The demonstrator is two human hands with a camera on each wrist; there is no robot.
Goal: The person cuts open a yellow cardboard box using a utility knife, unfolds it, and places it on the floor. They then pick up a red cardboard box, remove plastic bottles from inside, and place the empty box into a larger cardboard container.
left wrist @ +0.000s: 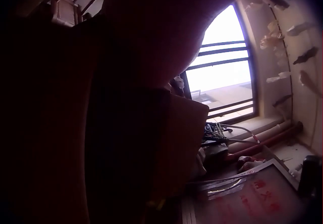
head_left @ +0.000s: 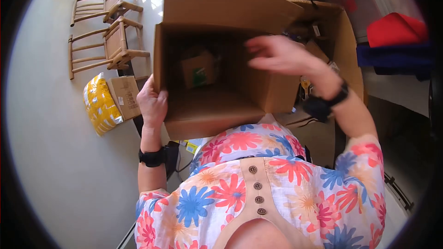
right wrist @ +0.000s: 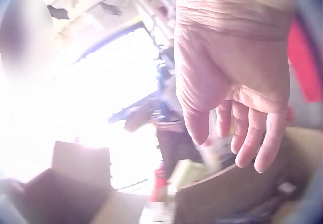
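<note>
A large cardboard box is tipped with its mouth toward me, its upper flap standing up. My left hand grips the box's left edge; in the left wrist view that hand is a dark shape against the window. Inside the box lies a smaller brown carton with a green label. My right hand, blurred in the head view, hangs over the box's right wall. In the right wrist view its fingers are loosely bent with nothing between them.
Right of the tipped box stands another open carton with assorted items inside. Two bamboo chairs, a yellow-and-white package and a flat brown box are at the left. Red cloth lies on a dark blue item at the right.
</note>
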